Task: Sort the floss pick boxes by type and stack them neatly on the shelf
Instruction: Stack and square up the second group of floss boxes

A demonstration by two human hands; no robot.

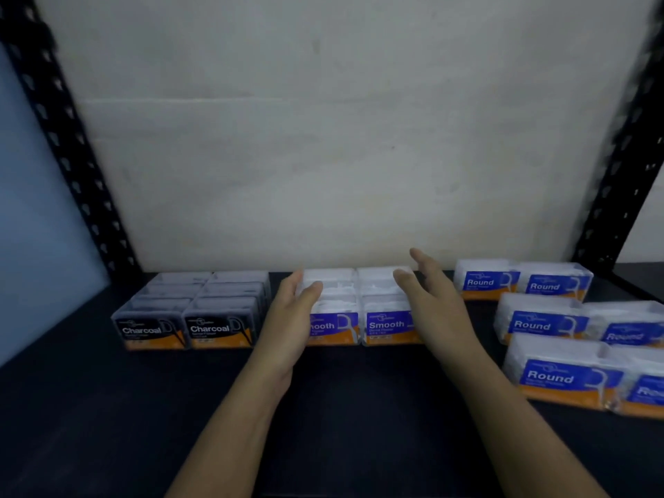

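Head view, shelf: dark shelf (pixel 341 407) against a pale back wall (pixel 341 120), with black perforated uprights (pixel 68 145) at both sides.
Head view, charcoal boxes: block of dark Charcoal boxes (pixel 187 310) at the left, two across and several deep, fronts level, touching one another.
Head view, smooth boxes: block of clear Smooth boxes (pixel 363 310) in the middle, two across and several deep, just beside the charcoal block.
Head view, round boxes: Round boxes (pixel 549 325) at the right in three rows, set askew and stepping toward the front edge; not yet squared up.
Left hand: left hand (pixel 291 325) lies flat against the left side of the smooth block, thumb over its top edge; grip released, fingers spread, nothing held.
Right hand: right hand (pixel 431 292) stands edge-on at the right side of the smooth block, fingers extended; grip released, nothing held; contact with the boxes cannot be told.
Step in hand: judged to be pressing the smooth block square from both sides.
Handling: boxes look like thin clear plastic, light, stiff, with slick walls; likely to slide on the shelf and skid against each other.
Where to hold: flat palms on the two outer side walls of a block, or a pinch across the short sides of a single box.
Remaining: the round rows, by their skew, appear to need aligning.
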